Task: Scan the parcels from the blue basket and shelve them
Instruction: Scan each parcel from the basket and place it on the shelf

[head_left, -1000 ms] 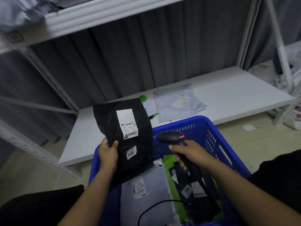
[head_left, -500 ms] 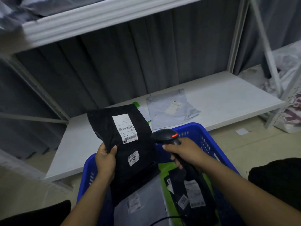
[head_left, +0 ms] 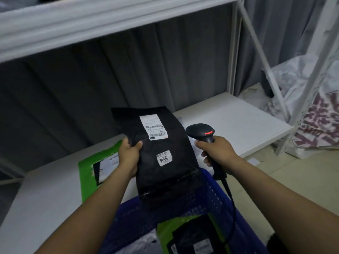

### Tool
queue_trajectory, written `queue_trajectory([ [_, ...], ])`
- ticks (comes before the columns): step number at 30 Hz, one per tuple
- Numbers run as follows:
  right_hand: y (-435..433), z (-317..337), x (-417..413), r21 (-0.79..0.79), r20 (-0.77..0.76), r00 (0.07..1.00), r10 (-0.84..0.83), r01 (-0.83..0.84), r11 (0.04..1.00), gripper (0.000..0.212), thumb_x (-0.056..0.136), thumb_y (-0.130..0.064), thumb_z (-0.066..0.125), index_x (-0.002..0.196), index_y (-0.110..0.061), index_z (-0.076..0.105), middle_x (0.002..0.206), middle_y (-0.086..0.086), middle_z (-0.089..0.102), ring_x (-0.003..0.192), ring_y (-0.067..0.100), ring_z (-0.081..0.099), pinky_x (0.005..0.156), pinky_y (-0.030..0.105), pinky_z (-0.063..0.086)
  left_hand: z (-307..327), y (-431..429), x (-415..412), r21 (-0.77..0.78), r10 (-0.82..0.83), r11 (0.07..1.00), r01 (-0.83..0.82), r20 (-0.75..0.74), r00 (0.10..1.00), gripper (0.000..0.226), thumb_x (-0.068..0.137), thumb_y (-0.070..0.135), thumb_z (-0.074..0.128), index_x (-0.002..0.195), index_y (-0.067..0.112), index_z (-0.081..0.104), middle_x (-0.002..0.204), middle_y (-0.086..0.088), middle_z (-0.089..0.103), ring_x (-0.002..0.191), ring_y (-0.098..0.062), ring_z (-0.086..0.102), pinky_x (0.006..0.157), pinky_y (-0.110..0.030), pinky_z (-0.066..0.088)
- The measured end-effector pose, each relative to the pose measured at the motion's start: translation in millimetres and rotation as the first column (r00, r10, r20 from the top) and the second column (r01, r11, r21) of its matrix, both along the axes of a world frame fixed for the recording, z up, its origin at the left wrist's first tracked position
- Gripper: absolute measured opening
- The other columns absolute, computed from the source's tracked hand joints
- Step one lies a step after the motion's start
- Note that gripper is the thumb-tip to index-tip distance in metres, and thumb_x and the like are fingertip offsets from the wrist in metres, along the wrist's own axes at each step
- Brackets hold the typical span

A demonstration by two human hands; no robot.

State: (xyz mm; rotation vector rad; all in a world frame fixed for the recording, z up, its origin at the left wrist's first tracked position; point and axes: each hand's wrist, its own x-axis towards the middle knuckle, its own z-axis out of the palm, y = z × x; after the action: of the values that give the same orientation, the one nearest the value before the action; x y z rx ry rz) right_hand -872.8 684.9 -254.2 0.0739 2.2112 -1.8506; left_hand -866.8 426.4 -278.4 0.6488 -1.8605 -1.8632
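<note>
My left hand [head_left: 129, 155] grips the left edge of a black parcel [head_left: 165, 171], held up over the far rim of the blue basket [head_left: 216, 197]. The parcel shows a white shipping label with a barcode and a small sticker reading 3004. My right hand [head_left: 215, 151] grips the handle of a black barcode scanner [head_left: 200, 132], its red light lit, just right of the parcel. The scanner's cable hangs down into the basket. Inside the basket lie a green parcel [head_left: 165, 230] and a black parcel [head_left: 192, 239].
A white lower shelf [head_left: 247, 125] stretches behind the basket, with a green parcel [head_left: 88, 169] lying on it at the left. An upper shelf board [head_left: 91, 21] runs overhead. White shelf uprights [head_left: 234, 52] and printed sacks [head_left: 315, 121] stand at the right. Grey curtain hangs behind.
My left hand has carried the black parcel forward, toward the shelf, with the scanner moving along beside it. The view has shifted so the basket sits lower in frame.
</note>
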Motion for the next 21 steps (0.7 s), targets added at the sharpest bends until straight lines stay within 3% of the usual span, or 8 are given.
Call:
queue_trajectory([
  [3, 3, -14, -23, -0.009, 0.051, 0.998, -0.033, 0.034, 0.999, 0.022, 0.087, -0.025, 0.069, 0.081, -0.005, 0.063, 0.067, 0.012, 0.061, 0.050, 0.024, 0.056, 0.048, 0.029, 0.046, -15, -4, -59, -0.048, -0.031, 0.998, 0.032, 0.030, 0.999, 0.034, 0.093, -0.003, 0.056, 0.122, 0.015, 0.054, 0.118, -0.001, 0.062, 0.095, -0.016, 0.060, 0.080, -0.029, 0.051],
  [6, 7, -25, -39, 0.010, 0.091, 0.993, -0.072, 0.071, 0.997, 0.023, 0.085, -0.026, 0.070, 0.083, -0.004, 0.064, 0.068, 0.013, 0.063, 0.052, 0.026, 0.057, 0.050, 0.030, 0.047, -35, -21, -114, -0.119, -0.031, 0.992, 0.040, 0.073, 0.997, 0.032, 0.091, -0.004, 0.057, 0.120, 0.009, 0.056, 0.124, -0.006, 0.062, 0.104, -0.021, 0.061, 0.096, -0.038, 0.050],
  [10, 8, -34, -52, -0.010, 0.141, 0.982, -0.125, 0.128, 0.992, 0.019, 0.086, -0.023, 0.069, 0.084, -0.005, 0.063, 0.067, 0.011, 0.061, 0.050, 0.023, 0.055, 0.049, 0.029, 0.046, -65, -39, -160, -0.191, 0.060, 0.981, -0.033, 0.138, 0.989, 0.039, 0.089, -0.002, 0.060, 0.127, 0.005, 0.054, 0.124, -0.011, 0.063, 0.112, -0.027, 0.060, 0.101, -0.039, 0.047],
  [13, 3, -38, -54, 0.017, 0.140, 0.983, -0.118, 0.117, 0.993, 0.021, 0.086, -0.025, 0.069, 0.086, -0.004, 0.065, 0.067, 0.011, 0.063, 0.049, 0.022, 0.056, 0.048, 0.028, 0.046, -90, -52, -171, -0.345, 0.105, 0.938, -0.030, 0.199, 0.974, 0.057, 0.085, 0.004, 0.068, 0.137, 0.004, 0.044, 0.129, -0.015, 0.059, 0.118, -0.032, 0.057, 0.102, -0.039, 0.045],
  [15, 0, -38, -53, 0.059, 0.121, 0.989, -0.079, 0.073, 0.996, 0.022, 0.087, -0.027, 0.069, 0.086, -0.005, 0.065, 0.069, 0.011, 0.064, 0.050, 0.021, 0.058, 0.048, 0.027, 0.047, -105, -56, -170, -0.452, 0.059, 0.887, 0.098, 0.319, 0.946, 0.083, 0.081, 0.010, 0.075, 0.147, 0.005, 0.026, 0.136, -0.015, 0.052, 0.124, -0.034, 0.051, 0.103, -0.039, 0.041],
  [17, -3, -38, -51, 0.098, 0.098, 0.994, -0.044, 0.035, 0.995, 0.022, 0.087, -0.028, 0.069, 0.087, -0.006, 0.065, 0.072, 0.012, 0.066, 0.051, 0.021, 0.059, 0.048, 0.027, 0.048, -122, -59, -164, -0.542, 0.007, 0.791, 0.284, 0.472, 0.882, 0.091, 0.078, 0.016, 0.079, 0.149, 0.005, 0.023, 0.145, -0.019, 0.039, 0.134, -0.034, 0.040, 0.108, -0.038, 0.035],
  [19, -4, -38, -50, 0.144, 0.074, 0.997, -0.019, 0.008, 0.990, 0.025, 0.087, -0.029, 0.069, 0.088, -0.005, 0.065, 0.076, 0.015, 0.068, 0.052, 0.021, 0.060, 0.048, 0.027, 0.049, -132, -59, -154, -0.558, -0.058, 0.658, 0.506, 0.632, 0.772, 0.088, 0.081, 0.027, 0.077, 0.151, 0.010, 0.026, 0.152, -0.021, 0.029, 0.140, -0.032, 0.030, 0.113, -0.034, 0.027],
  [21, -4, -37, -49, 0.187, 0.063, 0.998, 0.009, -0.021, 0.982, 0.029, 0.086, -0.031, 0.070, 0.089, -0.002, 0.066, 0.076, 0.016, 0.069, 0.053, 0.024, 0.061, 0.050, 0.029, 0.050, -128, -53, -140, -0.497, -0.160, 0.600, 0.627, 0.693, 0.703, 0.073, 0.086, 0.027, 0.072, 0.146, 0.008, 0.036, 0.149, -0.017, 0.037, 0.136, -0.029, 0.038, 0.109, -0.027, 0.028],
])
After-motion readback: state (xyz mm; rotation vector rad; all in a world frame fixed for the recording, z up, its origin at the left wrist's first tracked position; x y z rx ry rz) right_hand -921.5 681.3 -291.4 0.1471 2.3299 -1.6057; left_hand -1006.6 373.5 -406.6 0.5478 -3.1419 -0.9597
